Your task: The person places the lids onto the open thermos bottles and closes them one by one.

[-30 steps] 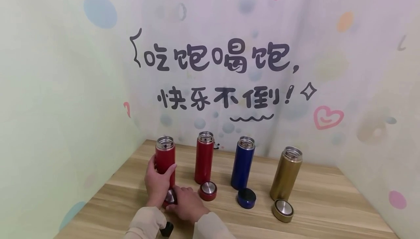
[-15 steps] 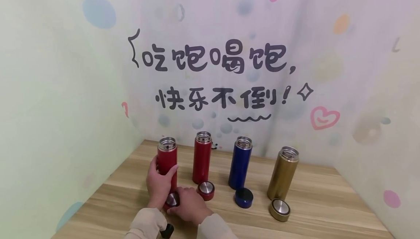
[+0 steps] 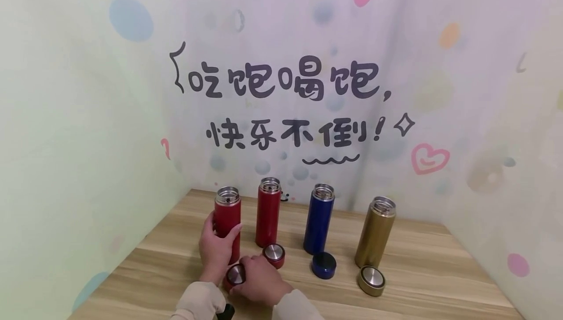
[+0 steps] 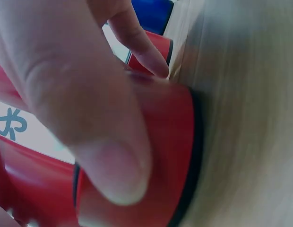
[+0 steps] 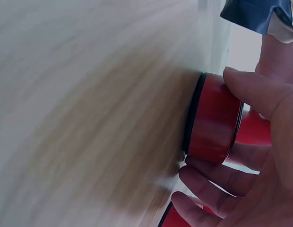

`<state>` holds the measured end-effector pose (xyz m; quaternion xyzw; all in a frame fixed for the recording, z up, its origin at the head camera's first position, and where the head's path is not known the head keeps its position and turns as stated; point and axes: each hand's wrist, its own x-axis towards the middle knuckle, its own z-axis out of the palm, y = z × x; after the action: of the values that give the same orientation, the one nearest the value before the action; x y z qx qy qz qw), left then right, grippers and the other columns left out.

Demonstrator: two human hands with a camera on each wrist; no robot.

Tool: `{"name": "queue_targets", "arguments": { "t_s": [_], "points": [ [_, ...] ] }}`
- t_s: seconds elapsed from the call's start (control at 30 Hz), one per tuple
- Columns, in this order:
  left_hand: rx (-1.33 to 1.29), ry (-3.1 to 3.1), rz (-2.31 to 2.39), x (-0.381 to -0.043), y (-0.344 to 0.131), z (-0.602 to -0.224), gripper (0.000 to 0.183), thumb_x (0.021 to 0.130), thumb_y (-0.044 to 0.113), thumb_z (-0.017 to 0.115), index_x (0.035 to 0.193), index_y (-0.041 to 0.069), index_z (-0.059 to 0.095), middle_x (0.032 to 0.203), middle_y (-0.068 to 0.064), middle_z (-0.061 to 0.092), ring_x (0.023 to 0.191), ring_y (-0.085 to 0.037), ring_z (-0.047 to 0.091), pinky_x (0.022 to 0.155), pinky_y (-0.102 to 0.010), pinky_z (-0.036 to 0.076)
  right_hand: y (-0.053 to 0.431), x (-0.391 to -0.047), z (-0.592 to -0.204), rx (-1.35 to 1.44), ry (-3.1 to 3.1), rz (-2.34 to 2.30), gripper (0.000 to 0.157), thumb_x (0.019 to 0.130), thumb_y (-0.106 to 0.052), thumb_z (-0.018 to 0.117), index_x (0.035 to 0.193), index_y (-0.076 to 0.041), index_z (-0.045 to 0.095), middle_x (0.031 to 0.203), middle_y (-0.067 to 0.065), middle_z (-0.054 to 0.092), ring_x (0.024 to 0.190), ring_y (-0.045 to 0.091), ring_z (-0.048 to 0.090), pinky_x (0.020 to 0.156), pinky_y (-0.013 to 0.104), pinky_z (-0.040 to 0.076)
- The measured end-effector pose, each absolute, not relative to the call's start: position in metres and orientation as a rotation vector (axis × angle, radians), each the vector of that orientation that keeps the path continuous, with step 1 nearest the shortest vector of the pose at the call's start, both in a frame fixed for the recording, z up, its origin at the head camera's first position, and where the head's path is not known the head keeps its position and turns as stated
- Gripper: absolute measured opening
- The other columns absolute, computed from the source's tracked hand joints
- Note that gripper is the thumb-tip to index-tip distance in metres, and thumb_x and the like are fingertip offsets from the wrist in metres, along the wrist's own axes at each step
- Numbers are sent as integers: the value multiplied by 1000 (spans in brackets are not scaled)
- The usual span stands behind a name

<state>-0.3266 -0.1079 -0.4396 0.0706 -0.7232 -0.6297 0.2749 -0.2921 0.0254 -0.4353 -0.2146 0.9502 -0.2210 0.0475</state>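
My left hand (image 3: pixel 215 249) grips the lower part of an upright, lidless red thermos bottle (image 3: pixel 228 212) at the left of the row. In front of it, my right hand (image 3: pixel 264 280) holds the bottle's red lid (image 3: pixel 235 276), silver disc up. In the right wrist view, the thumb and fingers stand on opposite sides of that lid (image 5: pixel 213 118), whose black rim is at the tabletop. The left wrist view has a thumb (image 4: pixel 113 165) pressed against the lid's red side (image 4: pixel 170 156). Part of the bottle is hidden behind the left hand.
A second red bottle (image 3: pixel 268 217), a blue bottle (image 3: pixel 320 222) and a gold bottle (image 3: pixel 376 237) stand lidless to the right. In front of them lie their red lid (image 3: pixel 274 255), blue lid (image 3: pixel 324 265) and gold lid (image 3: pixel 371 280). A printed curtain (image 3: pixel 286 32) hangs behind the wooden table (image 3: pixel 422 281).
Both hands have shifted slightly right and nearer, carrying the left red bottle and its lid closer to the second red pair. The head view has turned a little; the other bottles stay put.
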Motion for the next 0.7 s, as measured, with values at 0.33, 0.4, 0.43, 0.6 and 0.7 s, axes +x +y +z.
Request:
{"name": "queue_targets", "arguments": {
  "t_s": [0.33, 0.4, 0.43, 0.6, 0.7],
  "points": [
    [167, -1948, -1669, -322, -100, -437, 82, 80, 38, 80, 146, 11, 39, 139, -14, 50, 121, -34, 50, 101, -57, 41, 48, -286, -430, -608, 2818, -825, 44, 72, -35, 86, 105, -15, 65, 86, -10, 63, 76, 11, 58, 80, 40, 55],
    [159, -1942, -1669, -322, -98, -436, 82, 80, 36, 81, 145, 9, 40, 139, -15, 50, 120, -34, 51, 100, -56, 41, 54, -285, -429, -596, 2823, -849, 45, 71, -35, 87, 105, -15, 65, 87, -9, 63, 77, 12, 59, 80, 42, 55],
    [158, -1939, -1668, -322, -97, -436, 82, 80, 35, 81, 145, 9, 40, 139, -15, 50, 120, -34, 51, 100, -56, 41, 57, -285, -429, -591, 2826, -861, 45, 71, -35, 87, 105, -15, 64, 88, -9, 63, 77, 12, 59, 80, 42, 55],
    [152, -1939, -1669, -321, -94, -436, 81, 80, 36, 81, 145, 10, 40, 139, -14, 50, 120, -34, 51, 100, -56, 42, 70, -282, -429, -583, 2842, -944, 48, 71, -38, 86, 106, -14, 63, 91, -8, 63, 81, 14, 59, 81, 43, 54],
    [138, -1938, -1679, -320, -92, -437, 80, 80, 36, 81, 145, 10, 40, 140, -14, 50, 120, -34, 51, 100, -56, 42, 77, -281, -429, -551, 2843, -1034, 53, 72, -41, 85, 111, -13, 63, 96, -6, 63, 85, 16, 59, 81, 45, 54]
  ]
}}
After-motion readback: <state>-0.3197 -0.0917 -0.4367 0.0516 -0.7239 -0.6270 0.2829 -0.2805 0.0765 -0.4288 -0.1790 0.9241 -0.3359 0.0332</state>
